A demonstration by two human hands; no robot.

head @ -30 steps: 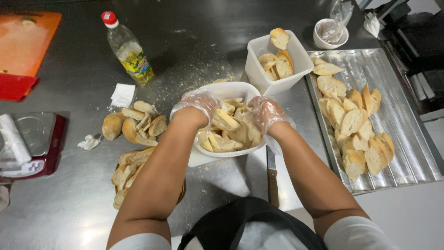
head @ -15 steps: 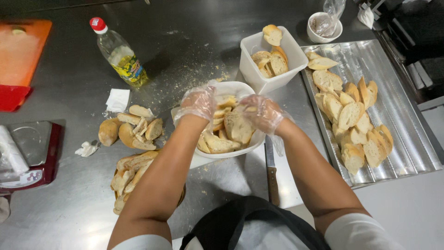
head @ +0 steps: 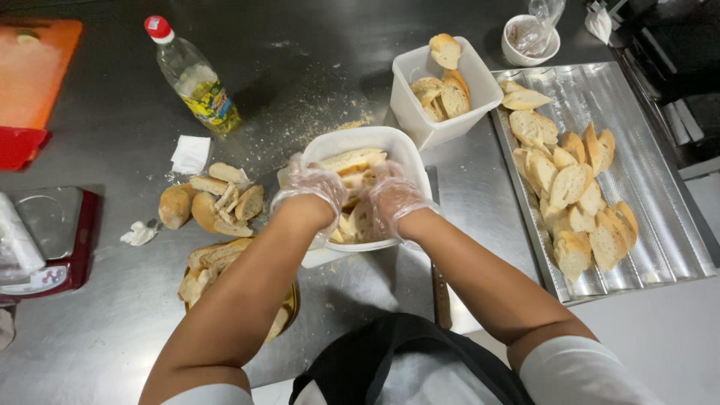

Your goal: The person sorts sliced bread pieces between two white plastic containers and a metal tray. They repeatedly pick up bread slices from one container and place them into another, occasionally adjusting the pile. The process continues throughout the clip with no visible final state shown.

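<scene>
Two gloved hands are down in one white bowl (head: 409, 154) of bread slices (head: 352, 160), the bowl standing on the steel bench (head: 97, 330) near its front edge; the left hand (head: 311, 196) rests on the slices at the bowl's left side, and the right hand (head: 390, 199) is just beside it, nearly touching; both have fingers curled among the bread, but whether either grip is clamped on a slice I cannot tell, since the thin gloves and the pile hide the fingertips.

Behind the bowl and to its right stands one square white tub (head: 420, 112), touching the bowl's far rim, with roughly six slices inside and one perched on its back edge; right of the bowl lies one ridged metal tray (head: 645, 187) carrying some twenty slices in loose rows; beyond the tray's far end sits one small white cup (head: 531, 41).

Left of the bowl lie two heaps of cut bread (head: 217, 202), the nearer heap on one dark plate (head: 289, 304); behind them lies one oil bottle (head: 191, 75) with a red cap; far left of the bowl are one orange board (head: 30, 75) and one red scale (head: 49, 240); one knife (head: 441, 296) lies just in front of the bowl.
</scene>
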